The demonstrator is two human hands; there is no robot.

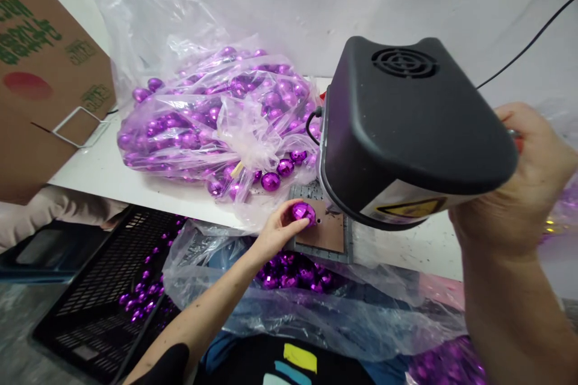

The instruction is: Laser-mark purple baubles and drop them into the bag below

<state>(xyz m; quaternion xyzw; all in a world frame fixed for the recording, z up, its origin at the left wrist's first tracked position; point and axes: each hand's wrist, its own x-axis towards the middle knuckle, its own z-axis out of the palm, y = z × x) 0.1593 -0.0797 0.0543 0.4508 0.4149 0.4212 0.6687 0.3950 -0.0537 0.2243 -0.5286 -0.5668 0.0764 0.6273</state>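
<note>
My left hand (280, 228) pinches a shiny purple faceted ball (303, 211) between thumb and fingers. The ball is over a brown plate (323, 237) with a small dark hole, set on a grey base (347, 240). My right hand (519, 180) is closed at the right side of a black machine (415, 120) with a round vent and a yellow warning label. A bit of metal and red shows at that hand; most of the handle it grips is hidden. The machine's housing hides whatever lies beneath it.
A clear plastic bag (180, 108) of purple balls lies behind, with loose balls (271, 181) beside it. More balls (293, 277) lie in plastic at my lap. A black crate (94, 307) and a cardboard box (49, 72) stand left. A cable (528, 42) runs right.
</note>
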